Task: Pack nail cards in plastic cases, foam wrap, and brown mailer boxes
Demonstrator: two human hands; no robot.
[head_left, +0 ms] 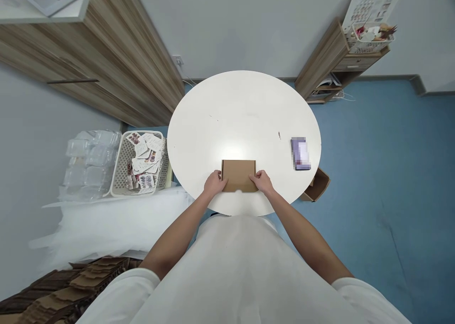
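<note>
A flat brown cardboard box (239, 174) lies near the front edge of the round white table (245, 96), its top panel facing up. My left hand (215, 182) grips the box's left side, thumb on top. On the opposite side, my right hand (262, 180) holds the box with the thumb on its top panel and the fingers curled at the edge. The undersides of the box and some fingertips are hidden. Farther right on the table is a purple package (300, 153), blurred by pixelation and touched by neither hand.
Left of the table, a white basket (164, 165) holds printed cards, beside stacked clear plastic containers (93, 160). Folded cardboard (81, 286) lies lower left. An open carton (320, 185) stands on the floor under the table's right edge. A wooden cabinet (322, 60) is behind.
</note>
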